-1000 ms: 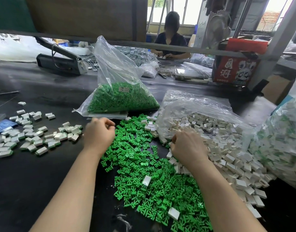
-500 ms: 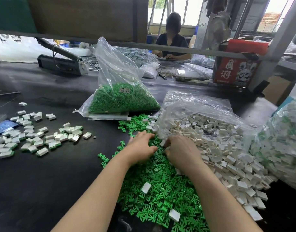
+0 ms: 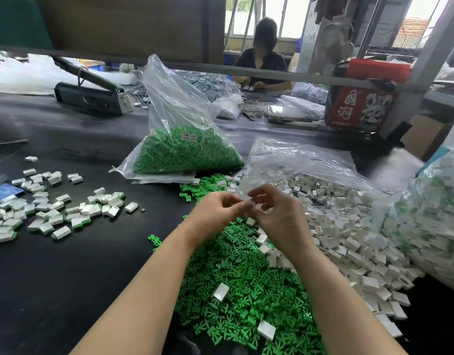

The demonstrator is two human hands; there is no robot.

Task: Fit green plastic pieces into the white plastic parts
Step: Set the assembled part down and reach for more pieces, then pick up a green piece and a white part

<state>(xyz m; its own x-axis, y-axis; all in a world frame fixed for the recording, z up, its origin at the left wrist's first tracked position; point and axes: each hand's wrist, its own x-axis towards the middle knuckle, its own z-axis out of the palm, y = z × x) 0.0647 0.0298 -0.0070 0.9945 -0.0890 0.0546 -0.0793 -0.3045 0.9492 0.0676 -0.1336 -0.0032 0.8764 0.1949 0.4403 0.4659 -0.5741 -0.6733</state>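
Loose green plastic pieces (image 3: 236, 278) lie heaped on the black table in front of me. White plastic parts (image 3: 349, 226) spill out of an open clear bag to their right. My left hand (image 3: 215, 211) and my right hand (image 3: 277, 216) are raised just above the far edge of the green heap. Their curled fingertips meet in the middle. A small pale part, blurred, shows between them; my right hand pinches it. My left fingers pinch against it, and whatever they hold is hidden. Finished white parts with green ends (image 3: 54, 211) are scattered at the left.
A clear bag of green pieces (image 3: 185, 152) stands behind the heap. Another bag of finished parts (image 3: 431, 213) bulges at the right edge. A bag sealer (image 3: 90, 96) and a red box (image 3: 361, 108) sit farther back, where a person (image 3: 261, 65) works.
Both hands lifted off the heaps and came together above the green pile. One second ago my left hand was out to the left; it swung right to the green heap.
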